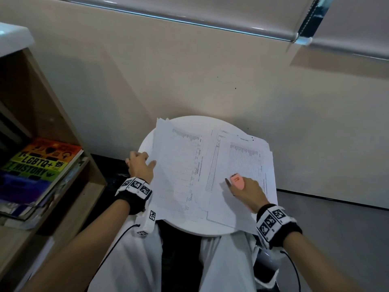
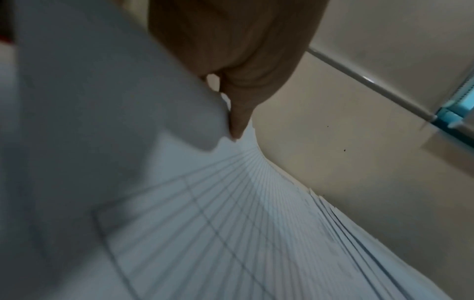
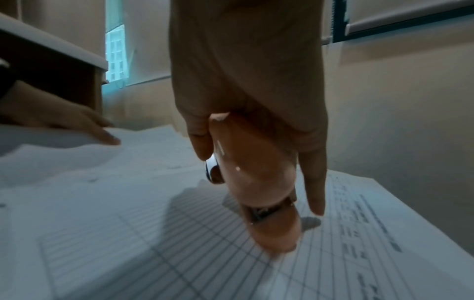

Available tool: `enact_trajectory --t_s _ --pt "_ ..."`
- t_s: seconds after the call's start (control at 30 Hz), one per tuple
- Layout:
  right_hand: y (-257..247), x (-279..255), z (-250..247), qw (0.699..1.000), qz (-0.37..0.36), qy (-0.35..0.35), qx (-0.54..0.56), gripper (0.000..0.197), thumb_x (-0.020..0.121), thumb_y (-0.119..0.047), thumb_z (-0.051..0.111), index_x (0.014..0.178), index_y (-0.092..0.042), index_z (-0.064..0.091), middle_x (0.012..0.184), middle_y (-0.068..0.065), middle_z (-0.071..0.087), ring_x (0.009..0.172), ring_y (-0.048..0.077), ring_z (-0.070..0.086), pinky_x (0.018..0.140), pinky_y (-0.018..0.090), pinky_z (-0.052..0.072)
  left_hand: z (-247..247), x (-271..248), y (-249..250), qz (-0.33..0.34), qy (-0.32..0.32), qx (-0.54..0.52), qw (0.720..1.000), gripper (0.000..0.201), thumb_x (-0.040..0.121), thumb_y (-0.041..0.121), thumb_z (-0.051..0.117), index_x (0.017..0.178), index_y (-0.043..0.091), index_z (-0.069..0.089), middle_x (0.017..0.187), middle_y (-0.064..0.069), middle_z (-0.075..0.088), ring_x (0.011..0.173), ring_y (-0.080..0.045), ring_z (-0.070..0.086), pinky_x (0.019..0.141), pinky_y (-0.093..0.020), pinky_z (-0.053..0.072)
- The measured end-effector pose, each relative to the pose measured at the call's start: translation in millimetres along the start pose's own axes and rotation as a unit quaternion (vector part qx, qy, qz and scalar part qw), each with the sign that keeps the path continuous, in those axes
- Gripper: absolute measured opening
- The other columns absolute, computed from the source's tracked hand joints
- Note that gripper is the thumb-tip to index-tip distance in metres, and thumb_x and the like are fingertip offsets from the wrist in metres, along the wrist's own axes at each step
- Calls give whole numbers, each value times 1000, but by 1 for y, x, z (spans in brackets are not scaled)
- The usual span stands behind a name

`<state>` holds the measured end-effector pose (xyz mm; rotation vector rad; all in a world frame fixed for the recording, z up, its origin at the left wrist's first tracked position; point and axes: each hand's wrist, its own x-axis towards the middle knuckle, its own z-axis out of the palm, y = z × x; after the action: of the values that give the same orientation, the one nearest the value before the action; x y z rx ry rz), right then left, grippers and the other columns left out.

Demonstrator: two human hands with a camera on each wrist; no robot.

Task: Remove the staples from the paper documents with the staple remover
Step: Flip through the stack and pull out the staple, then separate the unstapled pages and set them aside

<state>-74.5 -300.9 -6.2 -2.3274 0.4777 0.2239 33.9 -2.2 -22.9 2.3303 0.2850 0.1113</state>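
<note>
Far to the left of the left hand [image 1: 140, 165] stands a wooden shelf [image 1: 63, 127] holding a pile of books [image 1: 40, 165], the top one with a rainbow cover. The left hand itself rests at the left edge of a round white surface [image 1: 145, 144], its fingers fairly straight and its thumb lying on the edge of the left stack [image 1: 179, 165] of printed papers; the left wrist view shows a fingertip touching a sheet that curls upward beside it, though blur makes it impossible to tell whether that sheet is pinched. Just right of this hand, the left stack spreads across the surface, and beyond it lies the right stack [image 1: 246, 165], overlapping it near the middle and hanging over the surface's right rim. The right hand [image 1: 247, 191] sits on the near part of the right stack, its fingers curled round a pink staple remover [image 1: 237, 180], whose front end points away from the wrist, toward the middle of the papers. In the right wrist view the remover [image 3: 259, 182] runs down under the palm with its tip close to the ruled sheet, one finger stretched alongside it. Below both wrists are the person's white trousers [image 1: 130, 260].
</note>
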Motion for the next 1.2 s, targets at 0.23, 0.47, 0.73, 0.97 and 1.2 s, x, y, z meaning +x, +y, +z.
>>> enact_trajectory --t_s 0.23,0.47,0.73,0.97,1.2 --pt "-17 6 17 998 -4 -10 -68 36 86 -47 60 90 -11 65 88 7 70 85 26 64 70 33 47 -20 -2 -31 7 -7 23 1000 18 87 4 63 95 -12 63 103 -28 53 95 -41 56 82 -38 42" --pt "-16 7 21 996 -14 -4 -83 35 87 -42 61 90 -8 66 88 8 70 81 24 64 70 33 49 -11 -9 -26 -13 -45 95 994 33 89 18 62 120 6 60 129 -12 39 116 -34 34 97 -45 38" --pt "-9 12 30 992 -18 4 -123 38 84 -52 59 89 -14 60 92 6 60 91 29 58 67 31 43 -6 3 11 -142 -129 138 972 60 70 37 80 115 4 58 136 -17 28 130 -37 22 107 -49 33" --pt "-5 13 32 991 -23 -7 -128 34 85 -49 58 86 -15 57 93 5 57 93 29 58 70 32 45 -6 9 12 -130 -174 194 957 66 73 46 75 122 10 51 137 -13 30 132 -35 22 105 -48 32" --pt "-4 12 29 993 -24 -9 -114 27 86 -43 60 87 -17 53 97 6 58 99 29 56 72 31 40 -2 -3 -3 -12 -34 28 999 26 84 32 67 97 9 68 130 -11 36 121 -34 28 98 -44 27"
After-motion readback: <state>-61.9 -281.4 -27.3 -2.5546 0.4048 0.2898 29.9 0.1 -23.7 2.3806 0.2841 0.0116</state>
